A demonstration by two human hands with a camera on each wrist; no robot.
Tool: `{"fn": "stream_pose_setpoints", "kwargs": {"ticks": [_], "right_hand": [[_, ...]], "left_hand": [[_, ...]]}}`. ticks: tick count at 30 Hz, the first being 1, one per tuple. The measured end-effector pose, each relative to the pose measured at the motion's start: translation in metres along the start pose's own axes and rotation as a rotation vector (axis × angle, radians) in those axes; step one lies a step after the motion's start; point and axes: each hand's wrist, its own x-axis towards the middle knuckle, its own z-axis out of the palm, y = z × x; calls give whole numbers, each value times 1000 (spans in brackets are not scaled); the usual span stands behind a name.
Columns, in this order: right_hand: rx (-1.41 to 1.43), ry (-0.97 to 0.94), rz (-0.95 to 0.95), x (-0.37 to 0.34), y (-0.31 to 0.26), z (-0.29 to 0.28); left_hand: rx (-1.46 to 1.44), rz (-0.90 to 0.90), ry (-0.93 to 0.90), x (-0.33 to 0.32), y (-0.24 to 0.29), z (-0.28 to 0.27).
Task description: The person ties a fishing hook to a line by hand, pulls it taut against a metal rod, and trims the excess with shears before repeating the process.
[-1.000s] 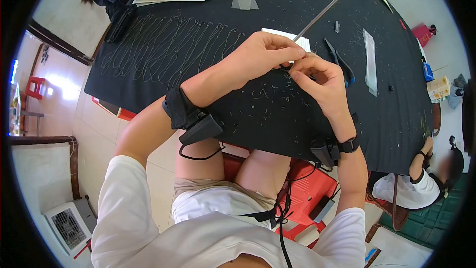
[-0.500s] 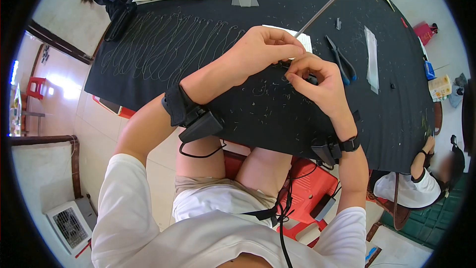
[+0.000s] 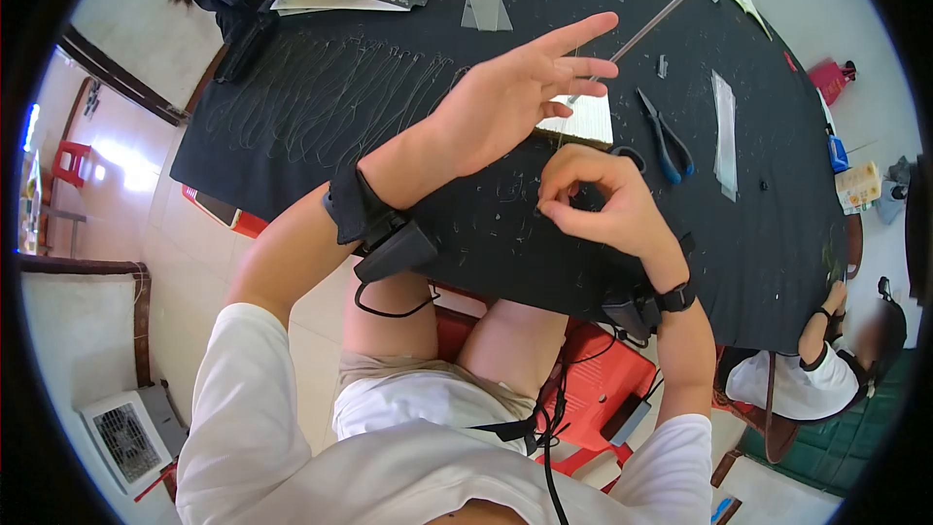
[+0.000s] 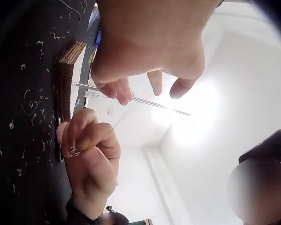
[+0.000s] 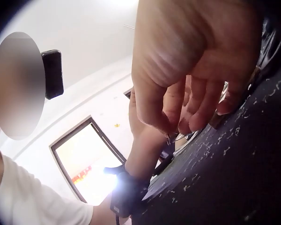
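At left, shows thin, dark looped lines [image 3: 326,102] on black cloth [image 3: 505,248]. Spreads the left hand [image 3: 505,109] wide beside a slender silver metal rod [image 3: 671,12] rising from a white-topped wooden block [image 3: 588,126]. Pinches a small, curved silvery metal piece [image 4: 75,152] — perhaps a hook — in the right hand [image 3: 620,204], left of blue-handled pliers [image 3: 657,122].

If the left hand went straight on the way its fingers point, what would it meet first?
Probably the slanting metal rod: in the head view it crosses the line ahead of the left hand. Depth is unclear, so the hand might pass over it.
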Motion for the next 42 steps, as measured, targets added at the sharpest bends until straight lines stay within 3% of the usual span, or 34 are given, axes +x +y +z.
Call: {"fn": "stream_pose_setpoints", "kwargs": {"ticks": [7, 13, 17, 19, 20, 22, 28, 32, 34, 42], "right_hand": [[28, -70, -3, 0, -3, 5], [54, -71, -26, -2, 0, 8], [41, -82, -37, -2, 2, 6], [48, -85, -19, -3, 2, 8], [66, -73, 16, -3, 1, 9], [84, -65, 53, -3, 2, 11], [102, -106, 51, -3, 1, 14], [70, -170, 60, -3, -2, 14], [60, -196, 79, -4, -4, 16], [166, -236, 15, -2, -7, 22]], "left_hand": [[20, 30, -69, 0, -10, -2], [-233, -156, -251, -5, -3, 0], [-128, -99, -300, -4, -6, -6], [-395, -188, -235, -7, -7, -3], [-397, -189, -233, -7, -5, -2], [-657, -247, -452, -6, 1, -1], [-605, -145, -600, -1, 0, -5], [-536, -148, -603, 0, -3, -6], [-310, -148, -467, 0, -4, -3], [-310, -91, -326, -1, -7, -2]]}}
